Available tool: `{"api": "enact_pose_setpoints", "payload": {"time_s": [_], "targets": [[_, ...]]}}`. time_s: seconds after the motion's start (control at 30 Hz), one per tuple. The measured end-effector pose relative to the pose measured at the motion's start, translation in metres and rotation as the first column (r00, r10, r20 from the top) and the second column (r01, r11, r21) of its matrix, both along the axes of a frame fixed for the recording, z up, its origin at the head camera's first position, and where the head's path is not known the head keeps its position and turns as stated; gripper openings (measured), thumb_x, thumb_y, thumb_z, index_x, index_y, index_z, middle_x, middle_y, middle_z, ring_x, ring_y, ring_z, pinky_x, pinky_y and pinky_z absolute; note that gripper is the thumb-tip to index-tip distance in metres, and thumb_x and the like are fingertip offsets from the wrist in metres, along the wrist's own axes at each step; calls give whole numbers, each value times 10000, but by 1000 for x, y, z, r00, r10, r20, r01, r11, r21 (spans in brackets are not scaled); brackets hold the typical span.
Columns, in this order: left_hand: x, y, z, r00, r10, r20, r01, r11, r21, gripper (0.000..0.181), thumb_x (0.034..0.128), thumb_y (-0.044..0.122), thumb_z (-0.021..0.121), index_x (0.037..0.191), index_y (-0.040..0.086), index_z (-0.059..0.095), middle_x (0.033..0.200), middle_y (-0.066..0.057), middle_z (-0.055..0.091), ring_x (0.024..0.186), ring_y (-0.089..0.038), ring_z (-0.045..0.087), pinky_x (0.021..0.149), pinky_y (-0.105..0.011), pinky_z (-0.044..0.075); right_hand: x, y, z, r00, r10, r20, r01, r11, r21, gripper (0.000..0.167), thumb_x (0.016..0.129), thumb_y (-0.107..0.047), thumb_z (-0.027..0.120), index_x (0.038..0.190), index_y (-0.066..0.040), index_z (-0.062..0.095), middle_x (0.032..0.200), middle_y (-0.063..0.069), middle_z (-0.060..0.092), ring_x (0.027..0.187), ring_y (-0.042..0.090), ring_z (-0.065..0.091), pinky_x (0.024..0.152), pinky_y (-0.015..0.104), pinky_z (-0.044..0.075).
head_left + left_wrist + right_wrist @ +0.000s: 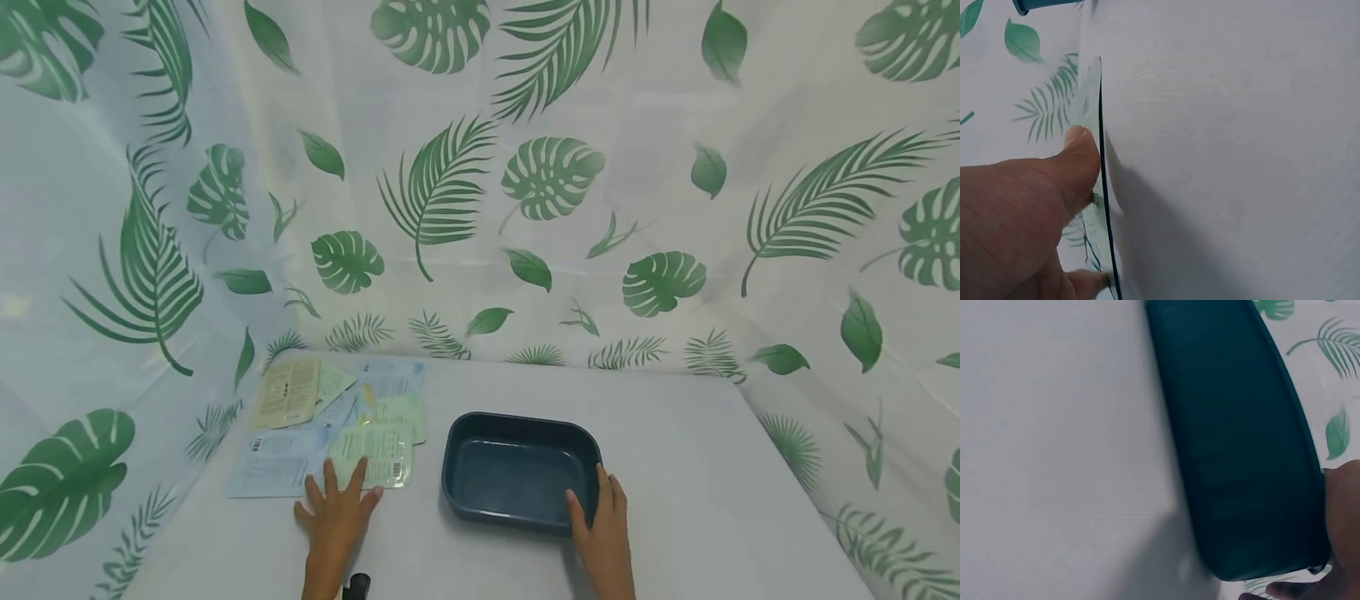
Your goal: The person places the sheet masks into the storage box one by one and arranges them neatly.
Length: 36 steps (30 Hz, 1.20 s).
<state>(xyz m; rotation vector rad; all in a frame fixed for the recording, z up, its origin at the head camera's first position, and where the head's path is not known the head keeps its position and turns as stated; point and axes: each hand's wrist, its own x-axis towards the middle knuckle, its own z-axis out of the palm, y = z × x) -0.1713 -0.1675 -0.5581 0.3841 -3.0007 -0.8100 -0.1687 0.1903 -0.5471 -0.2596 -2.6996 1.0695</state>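
Note:
A dark blue, rounded rectangular plastic tub stands on the table, and its inside shows no contents. My right hand holds its near right corner, thumb over the rim and fingers along the outer side. In the right wrist view the tub's outer wall fills the middle, with part of the hand at the right edge. My left hand lies with spread fingers at the near edge of a pale green printed packet. In the left wrist view, thumb and fingers touch the packet's edge.
More flat printed packets overlap behind the left hand: a light blue one, a beige one and another blue one. A leaf-patterned white curtain borders the white table at the back and sides.

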Motion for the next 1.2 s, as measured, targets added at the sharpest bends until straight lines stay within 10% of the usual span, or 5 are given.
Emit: {"api": "enact_pose_setpoints", "payload": {"time_s": [0.23,0.63,1.2], "targets": [[-1,-1,5,998,49,50,-50,999,12,649,962,417,564,1495,101,372,1503,-458,10,1324,-718,-80,990,-819,-29,-1,-2,-2,999,-14,29,17,995,-101,798,998,-358,538,1538,40,107,1549,324,232,1419,493,252,1131,607,242],[-15,11,2,968,128,-215,-114,991,76,454,812,232,791,1160,6,606,1200,-351,380,1124,-490,333,855,-613,329,2,-1,-6,999,-27,18,30,986,-165,796,1002,-406,520,1561,-33,92,1583,272,212,1435,473,246,1133,603,244],[-5,-27,6,983,125,-136,-71,935,348,134,882,12,631,1007,0,585,741,-45,507,638,-151,441,564,-280,349,3,5,-17,998,25,59,-14,984,-178,821,985,-501,502,1583,-165,51,1610,200,206,1434,460,266,1125,613,253]]}}
